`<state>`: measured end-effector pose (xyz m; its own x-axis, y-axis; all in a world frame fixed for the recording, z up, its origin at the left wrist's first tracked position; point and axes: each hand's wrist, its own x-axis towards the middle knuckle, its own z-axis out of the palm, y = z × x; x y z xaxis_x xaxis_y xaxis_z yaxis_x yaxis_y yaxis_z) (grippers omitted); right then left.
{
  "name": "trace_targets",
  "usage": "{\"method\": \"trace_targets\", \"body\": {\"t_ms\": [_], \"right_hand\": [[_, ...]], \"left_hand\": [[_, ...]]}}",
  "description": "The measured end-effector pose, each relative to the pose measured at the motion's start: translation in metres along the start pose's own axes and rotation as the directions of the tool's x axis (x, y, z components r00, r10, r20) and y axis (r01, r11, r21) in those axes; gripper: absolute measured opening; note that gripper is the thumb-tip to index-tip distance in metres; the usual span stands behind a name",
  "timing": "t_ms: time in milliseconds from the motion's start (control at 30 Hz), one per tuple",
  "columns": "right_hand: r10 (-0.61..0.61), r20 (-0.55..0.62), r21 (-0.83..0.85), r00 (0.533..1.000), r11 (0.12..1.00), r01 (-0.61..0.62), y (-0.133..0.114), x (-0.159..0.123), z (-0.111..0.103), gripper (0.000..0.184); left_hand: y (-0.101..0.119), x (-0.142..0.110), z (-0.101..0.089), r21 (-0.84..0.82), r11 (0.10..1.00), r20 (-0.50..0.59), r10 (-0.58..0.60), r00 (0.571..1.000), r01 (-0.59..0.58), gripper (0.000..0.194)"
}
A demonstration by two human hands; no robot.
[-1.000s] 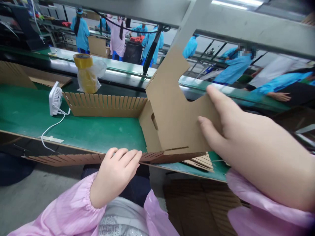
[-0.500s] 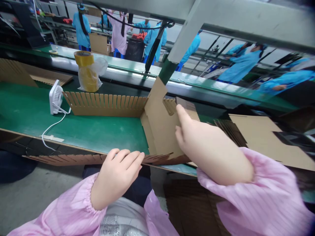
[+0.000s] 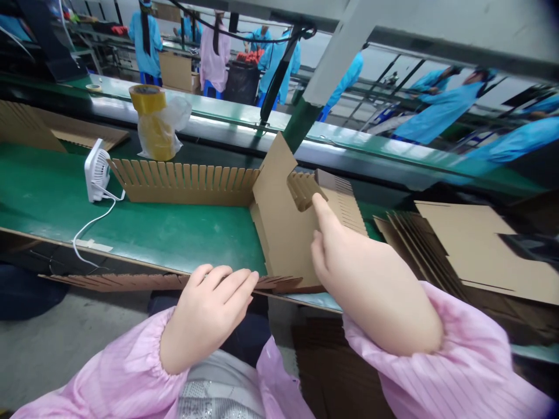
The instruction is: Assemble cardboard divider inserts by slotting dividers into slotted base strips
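My left hand grips the near slotted corrugated cardboard strip at the front edge of the green conveyor table. A comb-edged cardboard strip stands upright at the back of the assembly. My right hand pinches a tilted cardboard panel, with the forefinger against a slotted cardboard piece. A short ridged cardboard piece sits just beyond that fingertip. The lower part of the panel is hidden behind my right hand.
A white desk fan with a white cord stands on the belt. Behind it are a yellow tape roll and a plastic bag. Flat cardboard sheets lie to the right, under a grey steel beam. Co-workers in blue gowns stand beyond.
My right hand has moved left and lower, and the large panel no longer stands up at the right. Flat cardboard sheets have come into view at the right. My left hand has stayed on the strip.
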<state>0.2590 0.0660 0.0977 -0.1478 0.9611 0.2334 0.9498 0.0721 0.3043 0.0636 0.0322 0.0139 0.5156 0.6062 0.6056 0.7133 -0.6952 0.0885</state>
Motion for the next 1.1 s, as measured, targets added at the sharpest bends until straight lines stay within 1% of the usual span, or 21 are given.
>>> {"method": "trace_targets", "body": {"t_ms": [133, 300, 467, 600, 700, 900, 1100], "right_hand": [[-0.005, 0.032, -0.002, 0.999, 1.000, 0.006, -0.001, 0.009, 0.001, 0.058], [-0.025, 0.122, 0.015, 0.992, 1.000, 0.024, -0.002, 0.025, 0.002, 0.058], [-0.085, 0.226, 0.036, 0.970, 0.996, 0.079, 0.001, 0.037, 0.000, 0.061], [-0.121, 0.285, 0.056, 0.951, 0.992, 0.110, 0.009, 0.042, -0.003, 0.063], [-0.146, 0.304, 0.039, 0.941, 0.989, 0.141, 0.016, 0.041, -0.005, 0.064], [-0.062, 0.296, -0.082, 0.953, 0.992, 0.090, 0.015, 0.033, -0.010, 0.063], [-0.073, 0.264, -0.069, 0.962, 0.993, 0.095, 0.022, 0.035, -0.012, 0.061]], "left_hand": [[0.000, 0.001, 0.000, -0.010, 1.000, -0.001, -0.001, 1.000, 0.001, 0.026], [0.001, 0.002, -0.001, -0.014, 1.000, -0.007, -0.001, 1.000, 0.001, 0.025], [0.001, 0.001, -0.001, -0.021, 1.000, -0.009, 0.005, 1.000, -0.005, 0.024], [-0.001, -0.001, 0.002, -0.016, 1.000, -0.019, 0.010, 1.000, -0.011, 0.026], [-0.002, -0.003, 0.004, -0.015, 1.000, -0.020, 0.017, 1.000, -0.017, 0.029], [-0.003, -0.004, 0.006, -0.058, 0.998, -0.023, 0.023, 0.999, -0.025, 0.031], [-0.003, -0.002, 0.002, -0.065, 0.997, -0.005, 0.040, 0.999, -0.040, 0.031]]}}
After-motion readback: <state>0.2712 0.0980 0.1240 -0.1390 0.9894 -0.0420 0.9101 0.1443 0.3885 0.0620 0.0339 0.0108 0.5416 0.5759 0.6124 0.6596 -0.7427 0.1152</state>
